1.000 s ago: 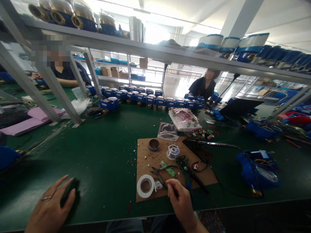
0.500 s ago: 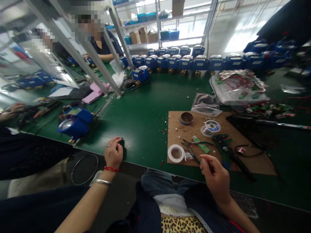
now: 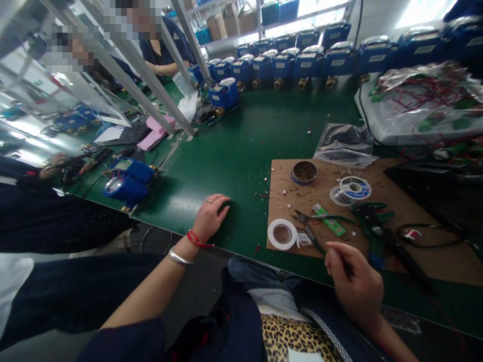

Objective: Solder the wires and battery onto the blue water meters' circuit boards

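Observation:
My left hand [image 3: 210, 219] rests on the green tabletop near its front edge, fingers partly stretched, thumb apart, holding nothing. At the cardboard sheet's front edge, my right hand [image 3: 356, 281] is closed, thumb and forefinger pinched at the handle end of diagonal cutters [image 3: 309, 230]. The fingers hide that handle's tip. The cutters lie with jaws and handles spread on the cardboard [image 3: 281, 201]. Around them are a white tape roll [image 3: 272, 236], a green-and-white packet [image 3: 329, 221], a spool of wire [image 3: 354, 187], a round tin [image 3: 304, 172] and a green-handled tool [image 3: 377, 226].
Blue meters [image 3: 285, 64] stand in rows at the back. One blue meter [image 3: 128, 181] sits at the left. A clear bag [image 3: 345, 143] and bundled red wires [image 3: 422, 95] lie to the right. Metal posts [image 3: 149, 83] rise at left; co-workers sit beyond.
The view has shifted, bringing the table closer. My left hand has slid rightward towards the cardboard, its fingers a little more spread. My right hand stays by the cutters' handle.

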A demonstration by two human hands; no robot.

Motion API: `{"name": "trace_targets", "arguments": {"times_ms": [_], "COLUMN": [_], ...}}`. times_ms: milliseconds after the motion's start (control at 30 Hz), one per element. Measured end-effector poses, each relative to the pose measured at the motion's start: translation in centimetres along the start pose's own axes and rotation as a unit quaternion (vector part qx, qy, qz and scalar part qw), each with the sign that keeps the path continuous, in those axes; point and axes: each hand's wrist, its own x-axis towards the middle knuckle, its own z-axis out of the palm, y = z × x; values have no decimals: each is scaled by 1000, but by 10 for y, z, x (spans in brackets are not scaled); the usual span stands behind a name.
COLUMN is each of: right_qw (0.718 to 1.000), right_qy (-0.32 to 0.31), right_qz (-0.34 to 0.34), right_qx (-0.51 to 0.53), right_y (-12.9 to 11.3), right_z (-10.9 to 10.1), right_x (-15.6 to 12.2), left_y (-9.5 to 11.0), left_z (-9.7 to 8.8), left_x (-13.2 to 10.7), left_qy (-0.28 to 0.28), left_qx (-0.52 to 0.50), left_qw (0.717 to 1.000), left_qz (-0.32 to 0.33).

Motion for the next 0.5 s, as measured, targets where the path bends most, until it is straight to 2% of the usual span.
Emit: {"name": "trace_targets", "arguments": {"times_ms": [133, 267, 367, 500], "right_qw": [1000, 1000, 1000, 1000], "right_qy": [9, 17, 18, 27], "right_qz": [12, 3, 1, 2], "right_qx": [1, -3, -2, -3], "right_y": [1, 1, 0, -1], "right_z": [1, 2, 2, 3], "right_x": [-1, -3, -3, -2], "left_y": [28, 38, 44, 54], "left_z": [20, 38, 49, 64], "left_x": [49, 89, 109, 122], "left_qy": [-40, -42, -54, -50], "left_qx": [-56, -82, -80, -70], "left_qw": [997, 995, 995, 996], "left_qz": [42, 35, 23, 20]}}
